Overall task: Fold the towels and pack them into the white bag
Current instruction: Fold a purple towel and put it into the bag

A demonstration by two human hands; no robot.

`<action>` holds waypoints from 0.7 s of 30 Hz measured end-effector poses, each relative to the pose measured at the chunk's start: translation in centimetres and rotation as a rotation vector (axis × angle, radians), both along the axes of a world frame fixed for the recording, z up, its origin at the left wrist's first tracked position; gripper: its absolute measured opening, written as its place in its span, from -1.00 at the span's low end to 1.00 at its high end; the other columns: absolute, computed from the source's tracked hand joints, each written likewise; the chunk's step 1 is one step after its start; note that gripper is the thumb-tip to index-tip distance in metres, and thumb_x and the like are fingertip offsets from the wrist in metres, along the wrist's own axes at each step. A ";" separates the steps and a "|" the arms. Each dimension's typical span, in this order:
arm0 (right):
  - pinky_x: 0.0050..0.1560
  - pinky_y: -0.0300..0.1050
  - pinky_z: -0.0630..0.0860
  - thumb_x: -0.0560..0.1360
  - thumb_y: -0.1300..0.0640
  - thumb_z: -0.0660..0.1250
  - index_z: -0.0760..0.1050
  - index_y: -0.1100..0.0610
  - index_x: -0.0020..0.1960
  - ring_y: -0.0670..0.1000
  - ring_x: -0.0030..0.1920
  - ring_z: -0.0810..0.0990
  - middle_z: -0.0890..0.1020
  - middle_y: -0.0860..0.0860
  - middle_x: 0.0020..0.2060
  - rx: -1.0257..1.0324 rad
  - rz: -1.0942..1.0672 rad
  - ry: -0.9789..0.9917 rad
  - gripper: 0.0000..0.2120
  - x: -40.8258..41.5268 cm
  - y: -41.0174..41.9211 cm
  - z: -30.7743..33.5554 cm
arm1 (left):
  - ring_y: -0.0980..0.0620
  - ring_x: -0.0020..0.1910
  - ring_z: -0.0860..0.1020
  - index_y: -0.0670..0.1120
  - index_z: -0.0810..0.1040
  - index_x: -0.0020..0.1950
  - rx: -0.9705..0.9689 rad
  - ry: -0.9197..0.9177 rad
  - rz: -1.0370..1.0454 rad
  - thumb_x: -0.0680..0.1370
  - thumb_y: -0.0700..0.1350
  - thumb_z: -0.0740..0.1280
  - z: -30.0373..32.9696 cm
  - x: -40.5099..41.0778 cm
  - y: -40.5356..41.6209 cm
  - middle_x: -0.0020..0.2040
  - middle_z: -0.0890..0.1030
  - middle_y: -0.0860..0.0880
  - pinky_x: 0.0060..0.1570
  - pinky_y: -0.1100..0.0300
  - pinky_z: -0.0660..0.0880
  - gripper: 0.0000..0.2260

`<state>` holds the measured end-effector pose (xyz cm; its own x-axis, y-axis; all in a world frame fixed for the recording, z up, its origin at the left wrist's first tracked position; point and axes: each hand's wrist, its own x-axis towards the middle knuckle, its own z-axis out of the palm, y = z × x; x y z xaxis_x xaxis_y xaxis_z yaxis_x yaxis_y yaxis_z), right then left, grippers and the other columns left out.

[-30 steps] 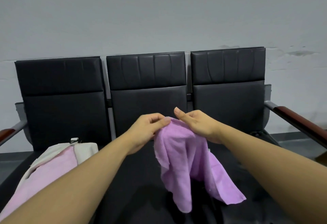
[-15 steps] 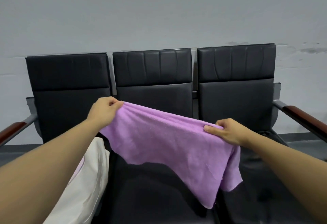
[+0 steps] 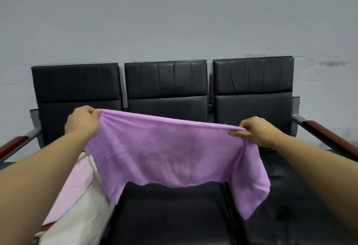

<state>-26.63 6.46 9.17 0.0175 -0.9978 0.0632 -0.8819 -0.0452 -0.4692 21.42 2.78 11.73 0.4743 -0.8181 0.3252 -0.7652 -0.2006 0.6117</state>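
Note:
A purple towel [image 3: 166, 151] hangs spread out in the air above the middle seat. My left hand [image 3: 82, 121] grips its upper left corner. My right hand [image 3: 253, 131] pinches the upper edge near the right end, and the towel's right part droops down past it. The white bag [image 3: 77, 221] lies on the left seat, partly under my left forearm. A light pink towel [image 3: 71, 188] lies in or on the bag; which of the two I cannot tell.
A row of three black padded seats [image 3: 174, 215] stands against a grey wall. Wooden armrests jut out at the far left [image 3: 11, 146] and far right [image 3: 333, 140] ends of the row.
My hands have drawn further apart and stretched the purple towel out wide. The towel now hangs flatter, and my right hand has risen to nearly the height of the left.

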 end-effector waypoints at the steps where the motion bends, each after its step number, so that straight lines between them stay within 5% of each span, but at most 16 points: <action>1: -0.40 -0.14 0.42 0.42 -0.21 0.50 0.51 0.15 -0.30 0.06 -0.37 0.50 0.53 0.02 -0.42 0.020 -0.009 -0.083 -0.56 0.2 0.4 0.4 | -0.22 0.01 0.51 -0.06 0.59 0.07 0.011 -0.024 0.025 0.70 0.05 0.23 0.2 0.2 0.3 0.01 0.60 -0.14 0.18 -0.10 0.37 -0.77; 4: -0.39 -0.01 0.63 0.34 -0.17 0.59 0.55 0.23 -0.13 0.16 -0.33 0.65 0.59 0.13 -0.28 0.124 -0.013 -0.285 -0.52 0.5 1.8 1.7 | -0.18 -0.03 0.45 0.02 0.54 -0.01 0.046 -0.061 0.075 0.70 0.09 0.21 1.1 0.7 1.2 -0.03 0.56 -0.10 0.29 -0.13 0.23 -0.79; 9: -0.31 0.07 0.68 0.34 -0.23 0.56 0.55 0.23 -0.04 0.16 -0.30 0.72 0.64 0.17 -0.10 0.280 0.024 -0.056 -0.45 0.0 4.6 2.8 | -0.16 -0.04 0.50 -0.12 0.60 0.14 -0.027 -0.003 -0.011 0.69 0.03 0.24 1.9 2.5 3.2 0.07 0.63 -0.18 0.01 -0.06 0.48 -0.74; 12: -0.35 -0.09 0.62 0.30 -0.36 0.50 0.59 0.19 -0.09 0.08 -0.30 0.69 0.67 0.13 -0.17 0.217 -0.008 -0.014 -0.40 -0.6 5.8 3.1 | -0.18 -0.03 0.49 -0.13 0.58 0.14 -0.068 0.008 -0.003 0.71 0.02 0.21 2.6 2.8 4.3 0.08 0.62 -0.21 -0.01 -0.07 0.45 -0.74; 17: -0.24 -0.02 0.53 0.36 -0.24 0.53 0.64 0.16 -0.12 0.08 -0.26 0.64 0.70 0.01 -0.25 0.094 -0.007 -0.355 -0.56 -0.7 7.4 4.3 | -0.30 0.10 0.54 -0.10 0.56 0.07 -0.053 0.023 -0.027 0.70 0.03 0.19 2.8 2.4 5.6 0.09 0.63 -0.22 0.07 -0.08 0.46 -0.76; 21: -0.29 -0.10 0.49 0.25 -0.26 0.61 0.51 0.11 -0.22 -0.02 -0.31 0.57 0.63 -0.05 -0.33 0.077 0.015 -0.204 -0.50 -1.3 8.2 6.3 | -0.31 0.13 0.53 -0.07 0.58 0.08 -0.061 0.031 -0.004 0.69 0.05 0.21 3.8 2.0 6.3 0.11 0.63 -0.20 0.14 -0.11 0.46 -0.76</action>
<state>-27.91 14.65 15.45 0.0268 -0.9996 -0.0092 -0.7677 -0.0147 -0.6407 23.39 9.09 15.48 0.4813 -0.7991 0.3602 -0.7467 -0.1585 0.6460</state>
